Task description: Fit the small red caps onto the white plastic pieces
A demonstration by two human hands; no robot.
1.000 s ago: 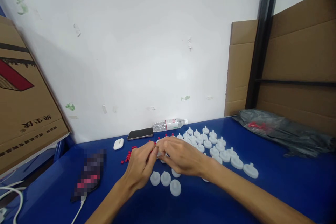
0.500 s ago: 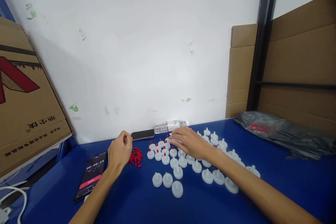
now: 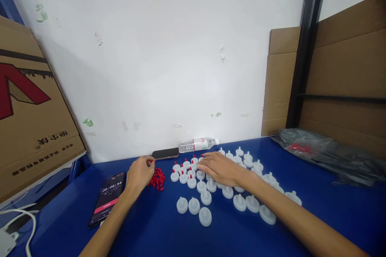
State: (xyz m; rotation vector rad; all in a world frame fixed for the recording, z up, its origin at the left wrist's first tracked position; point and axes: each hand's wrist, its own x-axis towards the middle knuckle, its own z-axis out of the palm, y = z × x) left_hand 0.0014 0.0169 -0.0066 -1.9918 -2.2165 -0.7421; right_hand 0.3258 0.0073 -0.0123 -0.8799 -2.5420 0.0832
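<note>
My left hand [image 3: 141, 173] hovers at the left edge of a pile of tiny red caps [image 3: 158, 180], its thumb and fingertips pinched together. Anything between those fingertips is too small to make out. My right hand [image 3: 221, 168] lies palm down over a cluster of white nozzle lids, fingers stretched out to the left and covering some of them. Several lids at the cluster's left end, such as this capped lid [image 3: 174, 176], wear red caps on their spouts. Bare-spouted white lids [image 3: 239, 202] spread to the right and front, and this one [image 3: 205, 217] sits nearest me.
A clear water bottle [image 3: 197, 145] and a dark phone [image 3: 165, 153] lie along the wall. Another phone [image 3: 107, 200], showing a running timer, is left of my left forearm. A grey plastic bag [image 3: 322, 156] rests at right. Cardboard [image 3: 36, 128] leans at left, near white cables [image 3: 28, 233].
My left hand has moved slightly right and down towards the red caps. My right hand has lowered onto the lids, its fingers flatter. The camera view has shifted slightly.
</note>
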